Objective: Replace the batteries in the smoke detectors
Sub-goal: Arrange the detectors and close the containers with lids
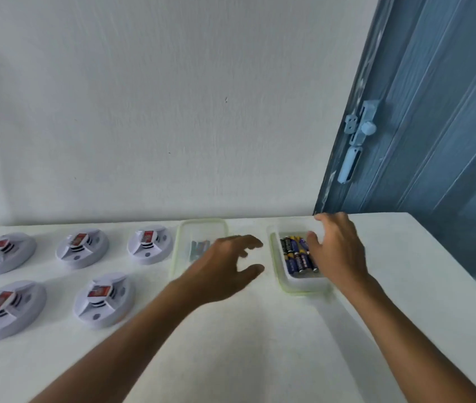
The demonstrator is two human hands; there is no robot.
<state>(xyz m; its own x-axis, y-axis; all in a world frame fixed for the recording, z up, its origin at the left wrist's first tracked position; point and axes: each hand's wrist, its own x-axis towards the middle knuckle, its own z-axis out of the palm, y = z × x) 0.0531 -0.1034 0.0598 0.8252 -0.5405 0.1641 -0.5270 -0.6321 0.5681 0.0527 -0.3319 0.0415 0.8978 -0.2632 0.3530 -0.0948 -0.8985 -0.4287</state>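
From the head camera, the main risk sits at the battery box, a clear container near the back edge of the table, toward its right corner. The right hand is over and against its right side, and a careless sweep could tip or shove the light plastic box and spill the batteries across the table or off the right edge. A second risk, as I judge it, is a mix-up: the other box, just left of the first along the back edge, holds a few pale items that look like cells, too blurred to be sure, and fresh and spent ones could get swapped if a hand goes to the wrong box.

The right hand is spread fairly wide, fingers loosely bent, thumb toward the batteries; whether it touches the box wall or only hovers I cannot tell, and it holds nothing that shows. The left hand hangs between the two boxes, partly covering the near right corner of the left one, open with fingers and thumb apart, holding nothing.

The five smoke detectors lie in two rows on the left part of the table, three near the back edge and two nearer, each with a red-labelled part on top.
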